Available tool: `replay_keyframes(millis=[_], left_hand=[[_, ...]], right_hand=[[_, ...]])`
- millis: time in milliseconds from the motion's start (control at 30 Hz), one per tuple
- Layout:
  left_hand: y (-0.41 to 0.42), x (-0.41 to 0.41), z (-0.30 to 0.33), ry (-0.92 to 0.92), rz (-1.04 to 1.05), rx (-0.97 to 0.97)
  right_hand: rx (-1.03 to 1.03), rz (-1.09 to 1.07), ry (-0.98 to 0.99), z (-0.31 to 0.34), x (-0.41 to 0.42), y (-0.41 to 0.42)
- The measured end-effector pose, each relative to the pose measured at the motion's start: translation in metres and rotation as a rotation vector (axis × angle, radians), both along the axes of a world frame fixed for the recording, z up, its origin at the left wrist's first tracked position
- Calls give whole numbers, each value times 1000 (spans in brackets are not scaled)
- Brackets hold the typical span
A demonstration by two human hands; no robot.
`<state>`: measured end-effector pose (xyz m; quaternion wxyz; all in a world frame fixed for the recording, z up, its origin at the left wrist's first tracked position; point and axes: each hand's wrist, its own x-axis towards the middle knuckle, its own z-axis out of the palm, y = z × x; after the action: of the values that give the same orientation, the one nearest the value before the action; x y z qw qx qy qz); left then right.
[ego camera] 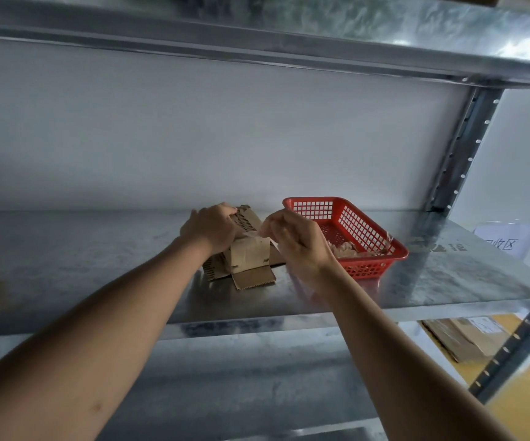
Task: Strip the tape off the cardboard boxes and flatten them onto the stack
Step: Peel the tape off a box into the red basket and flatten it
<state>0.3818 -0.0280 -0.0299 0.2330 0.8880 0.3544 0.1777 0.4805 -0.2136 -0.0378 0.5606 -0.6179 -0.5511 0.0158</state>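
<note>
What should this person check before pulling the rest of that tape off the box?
1. Left hand steadies the cardboard box: ok.
2. Right hand pinches the clear tape strip: ok.
3. Tape fully free of the box: not ok, one end looks attached.
4. Red basket beside the right hand, already holding crumpled tape: ok.
5. Box flattened: not ok.
6. Other tape left on the box: cannot tell.

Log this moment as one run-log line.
left hand: holds cardboard box | right hand: pinches tape | red basket: beside box
</note>
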Motion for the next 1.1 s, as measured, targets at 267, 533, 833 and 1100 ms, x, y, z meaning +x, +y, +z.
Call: replay_keyframes(millis=[267, 533, 833, 1100], left_hand=[[-2, 7, 0, -30, 3, 41], [-3, 9, 0, 17, -20, 89], [1, 12, -4, 10, 2, 90], [-1, 8, 2, 9, -29, 71]], right_hand=[[-101, -44, -129, 0, 10, -6], [-197, -314, -224, 17, 8, 24], [-330, -491, -149, 22, 5, 43], [-376, -264, -559, 12, 4, 35]])
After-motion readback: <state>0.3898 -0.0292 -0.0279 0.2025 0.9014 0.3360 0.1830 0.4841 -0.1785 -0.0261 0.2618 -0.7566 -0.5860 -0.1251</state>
